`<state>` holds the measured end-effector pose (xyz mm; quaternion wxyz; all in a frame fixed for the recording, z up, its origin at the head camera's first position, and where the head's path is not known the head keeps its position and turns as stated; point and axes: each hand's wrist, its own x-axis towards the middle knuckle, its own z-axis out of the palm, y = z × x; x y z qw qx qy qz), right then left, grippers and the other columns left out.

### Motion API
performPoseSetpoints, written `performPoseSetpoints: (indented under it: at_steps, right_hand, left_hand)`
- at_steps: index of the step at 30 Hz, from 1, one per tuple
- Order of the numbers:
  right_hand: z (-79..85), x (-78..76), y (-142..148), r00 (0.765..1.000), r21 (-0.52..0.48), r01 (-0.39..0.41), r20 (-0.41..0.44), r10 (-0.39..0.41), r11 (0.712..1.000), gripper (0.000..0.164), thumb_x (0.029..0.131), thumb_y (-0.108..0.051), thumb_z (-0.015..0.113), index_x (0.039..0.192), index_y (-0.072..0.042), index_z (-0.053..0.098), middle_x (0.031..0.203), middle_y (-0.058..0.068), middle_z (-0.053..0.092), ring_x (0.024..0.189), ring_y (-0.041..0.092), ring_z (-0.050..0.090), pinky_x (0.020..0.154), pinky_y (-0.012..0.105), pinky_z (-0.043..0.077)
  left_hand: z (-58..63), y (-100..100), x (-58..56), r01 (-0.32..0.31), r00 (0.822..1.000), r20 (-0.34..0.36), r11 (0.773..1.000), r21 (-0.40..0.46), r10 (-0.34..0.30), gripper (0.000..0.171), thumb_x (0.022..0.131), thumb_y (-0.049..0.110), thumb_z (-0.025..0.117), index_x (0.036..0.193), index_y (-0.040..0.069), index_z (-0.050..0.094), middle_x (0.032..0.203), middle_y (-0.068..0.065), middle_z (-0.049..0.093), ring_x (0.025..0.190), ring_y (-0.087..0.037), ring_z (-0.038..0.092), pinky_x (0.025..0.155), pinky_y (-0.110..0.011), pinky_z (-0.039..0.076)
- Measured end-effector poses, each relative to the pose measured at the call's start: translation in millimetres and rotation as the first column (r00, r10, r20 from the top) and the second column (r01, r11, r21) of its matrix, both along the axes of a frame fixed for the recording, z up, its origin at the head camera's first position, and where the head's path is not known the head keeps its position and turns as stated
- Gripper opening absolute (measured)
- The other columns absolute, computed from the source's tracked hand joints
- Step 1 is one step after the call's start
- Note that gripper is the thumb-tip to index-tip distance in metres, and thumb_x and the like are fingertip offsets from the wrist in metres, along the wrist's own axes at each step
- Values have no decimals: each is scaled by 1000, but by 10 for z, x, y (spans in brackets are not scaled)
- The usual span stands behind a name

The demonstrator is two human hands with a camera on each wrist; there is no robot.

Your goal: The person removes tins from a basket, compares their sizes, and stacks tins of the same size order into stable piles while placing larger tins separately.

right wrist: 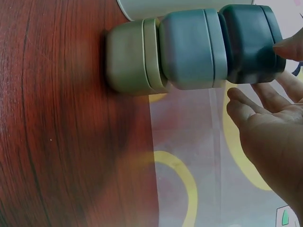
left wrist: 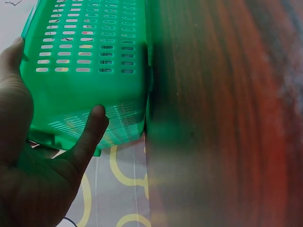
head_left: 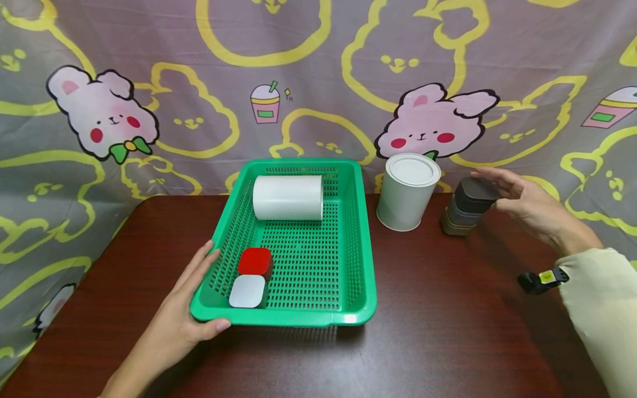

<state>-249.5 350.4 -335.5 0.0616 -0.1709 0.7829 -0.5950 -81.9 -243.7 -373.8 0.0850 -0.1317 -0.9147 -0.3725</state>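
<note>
My left hand holds the near left corner of a green plastic basket, thumb along the front rim and fingers at the left side. In the left wrist view one straight finger lies against the basket's outer wall. On the right, a stack of three small rounded-square canisters stands on the table. The black canister is on top, over a blue-grey canister and an olive canister. Thumb and fingers of my right hand pinch the black canister from opposite sides.
Inside the basket, a white cylindrical can lies on its side at the back. A red-topped canister and a white-topped canister are near its front left. Another white can stands upright between basket and stack. A patterned curtain hangs behind the table.
</note>
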Motion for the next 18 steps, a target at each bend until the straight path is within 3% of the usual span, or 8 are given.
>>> performPoseSetpoints:
  at_steps: [10, 14, 18]
  right_hand:
    - [101, 87, -21, 999, -62, -19, -42, 17, 998, 67, 90, 13, 57, 150, -9, 38, 144, -5, 50, 130, -8, 46, 93, 7, 41]
    - [156, 122, -57, 997, 33, 29, -69, -27, 999, 69, 90, 9, 62, 151, -12, 37, 143, -7, 50, 130, -6, 45, 98, 8, 39]
    - [226, 167, -96, 991, 175, 101, -108, -82, 979, 71, 91, 1, 64, 152, -18, 35, 147, -9, 45, 132, -5, 41, 104, 6, 32]
  left_hand:
    - [17, 0, 1, -2, 1000, 10, 1000, 3, 2, 110, 66, 22, 89, 156, 31, 26, 164, 10, 15, 139, 7, 19, 94, -2, 29]
    - [16, 2, 3, -3, 1000, 14, 1000, 5, 3, 109, 67, 22, 89, 156, 32, 26, 164, 10, 15, 138, 8, 19, 94, -2, 30]
    - [15, 7, 2, -7, 1000, 16, 1000, 1, 7, 109, 67, 22, 89, 156, 32, 26, 164, 10, 15, 138, 8, 19, 93, -3, 31]
